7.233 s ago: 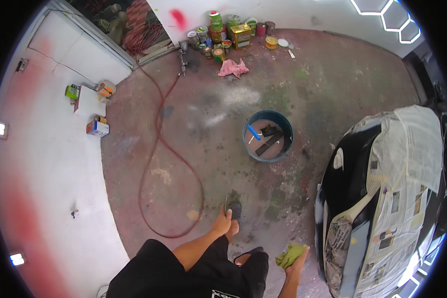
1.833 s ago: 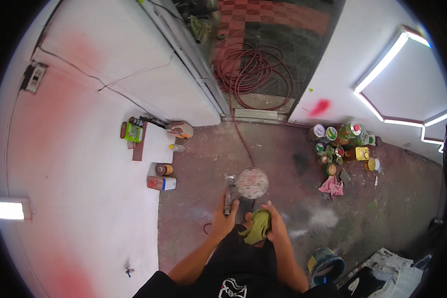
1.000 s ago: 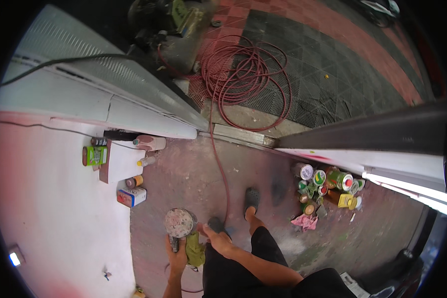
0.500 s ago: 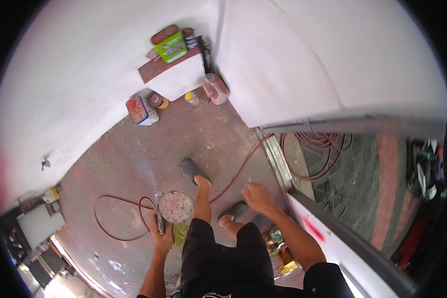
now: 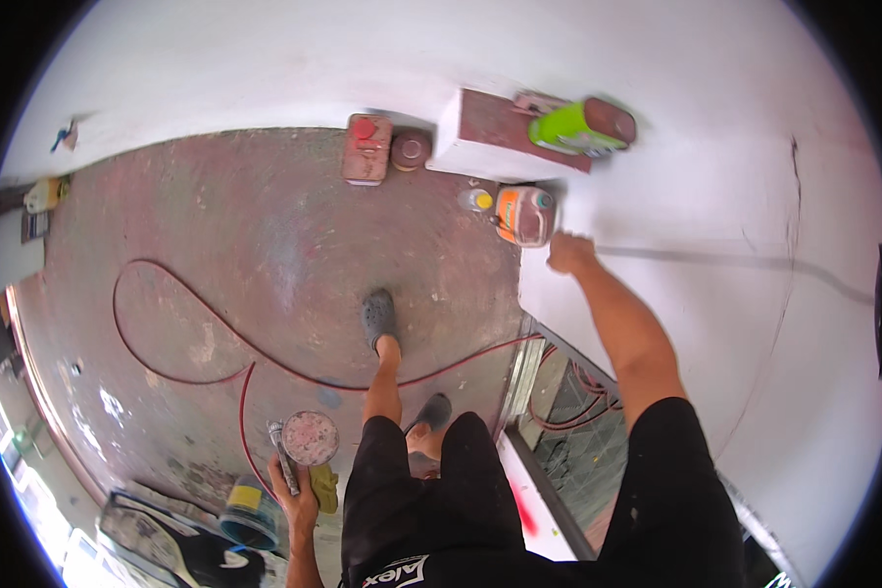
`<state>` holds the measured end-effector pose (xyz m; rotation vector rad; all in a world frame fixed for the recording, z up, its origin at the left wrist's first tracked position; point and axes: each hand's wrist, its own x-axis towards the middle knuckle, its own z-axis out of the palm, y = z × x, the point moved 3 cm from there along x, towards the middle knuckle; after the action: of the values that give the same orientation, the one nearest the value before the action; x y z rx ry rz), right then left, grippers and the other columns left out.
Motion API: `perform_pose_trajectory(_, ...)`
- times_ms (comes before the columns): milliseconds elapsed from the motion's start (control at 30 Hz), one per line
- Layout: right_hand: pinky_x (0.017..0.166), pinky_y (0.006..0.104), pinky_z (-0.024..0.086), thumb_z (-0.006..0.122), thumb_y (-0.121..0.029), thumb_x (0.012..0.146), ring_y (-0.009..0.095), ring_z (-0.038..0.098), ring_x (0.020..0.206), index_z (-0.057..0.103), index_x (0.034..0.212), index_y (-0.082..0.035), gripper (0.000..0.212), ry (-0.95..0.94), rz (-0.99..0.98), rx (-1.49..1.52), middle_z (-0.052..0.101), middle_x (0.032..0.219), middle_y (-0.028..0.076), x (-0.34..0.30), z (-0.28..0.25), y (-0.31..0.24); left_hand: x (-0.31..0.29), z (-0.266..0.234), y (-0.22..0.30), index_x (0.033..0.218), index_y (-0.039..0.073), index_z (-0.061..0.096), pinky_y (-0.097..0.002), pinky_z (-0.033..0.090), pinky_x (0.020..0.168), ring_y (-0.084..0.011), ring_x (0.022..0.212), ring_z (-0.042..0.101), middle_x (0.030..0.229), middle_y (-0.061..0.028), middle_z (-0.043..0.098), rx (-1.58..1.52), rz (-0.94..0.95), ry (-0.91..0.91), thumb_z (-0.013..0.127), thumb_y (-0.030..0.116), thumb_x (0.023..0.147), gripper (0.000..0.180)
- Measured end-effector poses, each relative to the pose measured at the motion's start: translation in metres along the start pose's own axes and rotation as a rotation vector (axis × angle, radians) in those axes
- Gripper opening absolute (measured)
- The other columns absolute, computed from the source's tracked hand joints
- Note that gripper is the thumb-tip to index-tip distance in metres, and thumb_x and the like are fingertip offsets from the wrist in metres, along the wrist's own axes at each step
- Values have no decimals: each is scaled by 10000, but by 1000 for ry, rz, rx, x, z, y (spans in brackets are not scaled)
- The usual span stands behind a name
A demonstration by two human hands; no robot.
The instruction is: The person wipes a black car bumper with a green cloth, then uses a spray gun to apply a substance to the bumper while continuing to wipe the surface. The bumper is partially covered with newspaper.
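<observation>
My left hand is wrapped round a paint spray gun, low beside my left leg. Its round, paint-spattered cup shows from above, and a dark red hose runs from the gun. A yellow-green cloth shows beside the cup, close to that hand; what holds it is hidden. My right arm stretches forward, and my right hand is closed with nothing visible in it. That hand appears beside an orange-labelled jug, against the white wall; whether it touches anything is unclear.
By the wall stand a dusty red-capped can, a round tin and a yellow-capped bottle. A green container tops a white box. The hose loops over the stained floor. A metal door track lies right; a bucket stands lower left.
My view has turned right toward the white wall. My right arm has reached forward and its hand now appears by the jug. The spray gun stays in my left hand.
</observation>
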<state>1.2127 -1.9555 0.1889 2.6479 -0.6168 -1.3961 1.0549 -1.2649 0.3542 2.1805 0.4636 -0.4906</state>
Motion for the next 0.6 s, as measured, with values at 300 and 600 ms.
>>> perform_pose_trajectory(300, 918, 551, 597, 606, -297, 1056, 473, 769, 1094, 803, 1162, -9, 365, -65, -140, 494, 806, 1152, 242, -85, 67, -132, -20, 33, 47, 1464, -40, 622, -376, 510, 1060, -233, 1218, 657, 1371, -131, 708, -617, -373, 68, 710, 139, 1066, 445)
perform_pose_trajectory(600, 721, 441, 533, 704, -142, 1061, 283, 758, 850, 731, 1241, 23, 245, 52, -845, 1105, 747, 1001, 241, -394, -21, -175, -44, 23, 182, 1442, -41, 698, -361, 488, 1162, -187, 1288, 664, 1384, -95, 766, -806, 26, -277, 731, 70, 994, 462)
